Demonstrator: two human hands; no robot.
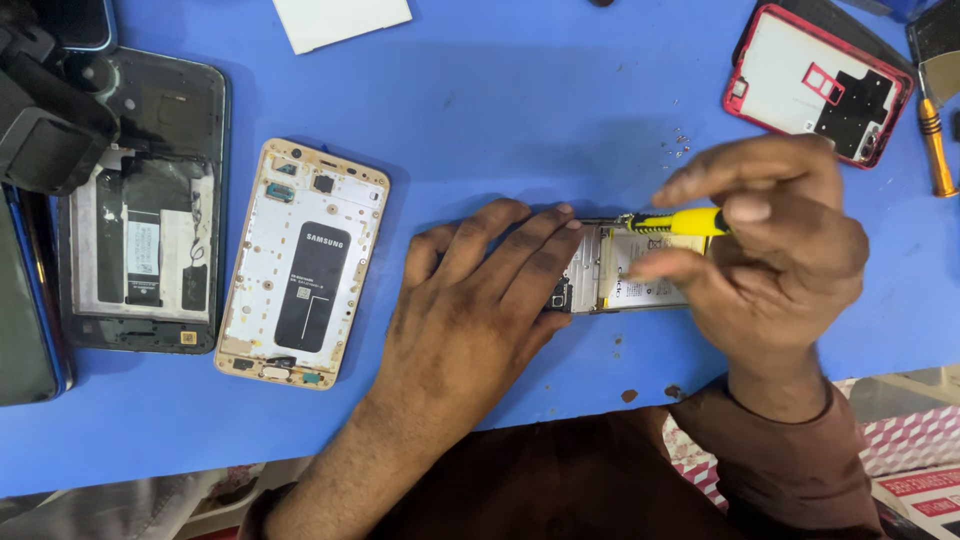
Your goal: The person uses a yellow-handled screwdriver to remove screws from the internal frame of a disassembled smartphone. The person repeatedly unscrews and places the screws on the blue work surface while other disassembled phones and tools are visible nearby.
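The left hand (470, 300) lies flat, fingers loosely spread, pressing down on the near-left end of an opened phone (625, 268) that rests on the blue table (520, 110) near the middle of the scene, a little to the right. The right hand (780, 250) is curled, thumb and fingers pinched around a yellow-handled screwdriver (680, 222), whose tip points left over the far edge of that phone.

The opened phone looks light, thin and stiff, with its battery and small circuit parts laid bare; those seem fragile, so the safer hold is likely on the metal frame edges, pinned flat as the left hand has it, since it could slide on the smooth table.

From the left: a dark disassembled phone (145, 200) with exposed insides lies at the far left, with black gear overlapping its far corner. Just beside it to the right sits a gold-framed phone chassis (300, 265), face down and tilted. A white card (340, 20) lies at the far edge. Tiny screws (680, 142) are scattered just beyond the right hand. At the far right lies a red-rimmed back cover (815, 80), and beside it an orange-handled tool (936, 145).
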